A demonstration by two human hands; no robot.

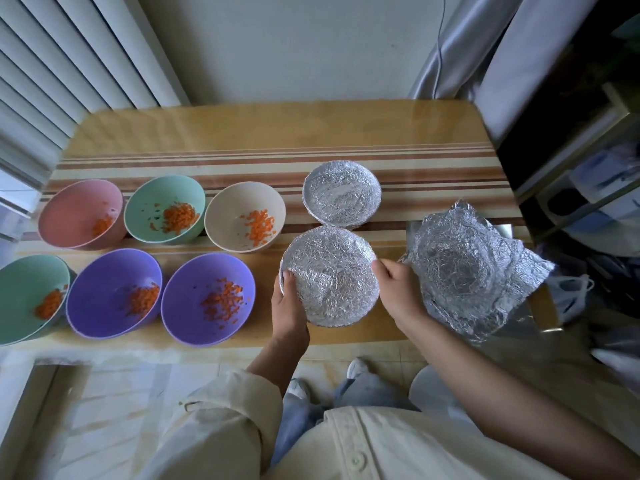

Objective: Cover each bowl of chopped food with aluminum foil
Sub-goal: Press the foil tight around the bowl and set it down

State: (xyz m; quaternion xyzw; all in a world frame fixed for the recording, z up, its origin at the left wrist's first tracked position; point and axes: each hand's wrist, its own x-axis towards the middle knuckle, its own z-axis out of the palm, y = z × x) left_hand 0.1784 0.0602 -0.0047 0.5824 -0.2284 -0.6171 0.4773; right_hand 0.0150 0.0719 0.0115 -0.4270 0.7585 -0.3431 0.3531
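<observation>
The left hand (289, 301) and right hand (398, 289) grip opposite sides of the rim of a foil-covered bowl (332, 275) on the tabletop (242, 133). A second covered bowl (341, 194) touches its far side. Loose foil (467, 265) lies just to its right, and six open bowls (227, 209) of chopped carrot (259, 226) stand to its left.
</observation>
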